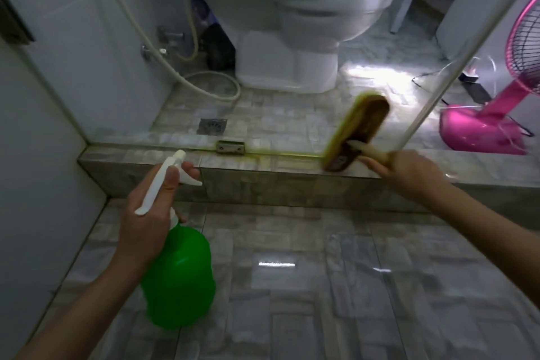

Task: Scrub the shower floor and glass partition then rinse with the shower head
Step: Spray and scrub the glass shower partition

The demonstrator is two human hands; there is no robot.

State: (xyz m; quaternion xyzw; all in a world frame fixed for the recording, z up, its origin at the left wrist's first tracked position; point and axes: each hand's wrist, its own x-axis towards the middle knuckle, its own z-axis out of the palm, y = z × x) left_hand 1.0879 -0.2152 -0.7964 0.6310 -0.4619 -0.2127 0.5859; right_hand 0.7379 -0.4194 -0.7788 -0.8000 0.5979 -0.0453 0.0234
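The fingers (172, 180) of the left hand (149, 216), at lower left of the frame, are clenched round the white trigger head of a green spray bottle (181, 278). The forefinger lies over the trigger, the nozzle points toward the tiled curb (263, 184), and the bottle hangs above the glossy floor (306, 286).

At right of centre, the right hand (409, 172) grasps the pale handle of a scrub brush (356, 131). Its yellow-green head is blurred and tilted, and its lower end sits at the base of the glass partition (432, 96), on top of the curb. A yellow-green streak runs along that base toward a metal bracket (230, 147).

Through the glass, a floor drain (212, 126) and a coiled hose (210, 83) show at centre left, a toilet (292, 38) at top centre and 1 pink fan (482, 131) at far right.
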